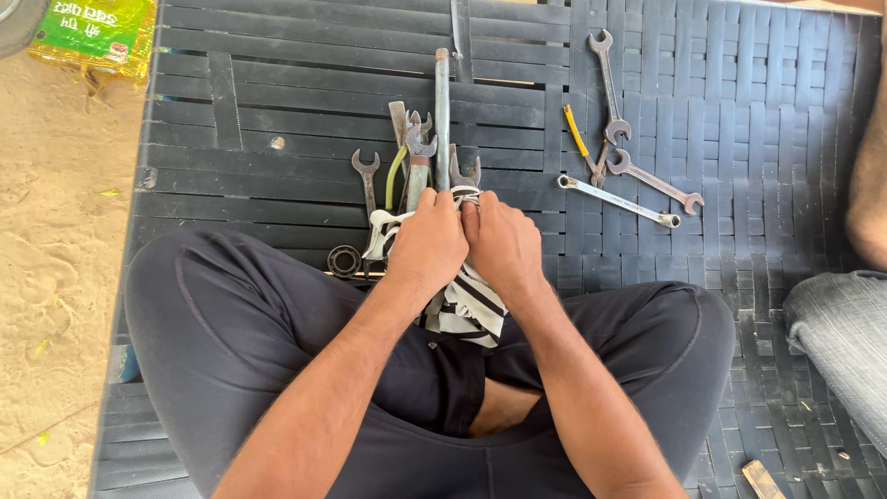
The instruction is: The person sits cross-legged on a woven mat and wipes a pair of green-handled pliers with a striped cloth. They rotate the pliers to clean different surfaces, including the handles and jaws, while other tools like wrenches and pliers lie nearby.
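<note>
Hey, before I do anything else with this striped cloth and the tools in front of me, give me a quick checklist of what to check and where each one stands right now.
1. Both hands on the bundle: ok. The left hand and the right hand both grip the striped cloth.
2. Cloth wrapped around the tool ends: ok. It is bunched at the near ends of the long metal rod and the wrenches beside it.
3. Wrap tight or knotted: cannot tell. The fingers hide it.
4. All tools gathered: not ok. A group of spanners lies apart on the woven mat.
5. Small metal ring: not ok, outside the cloth, by the left knee.
</note>
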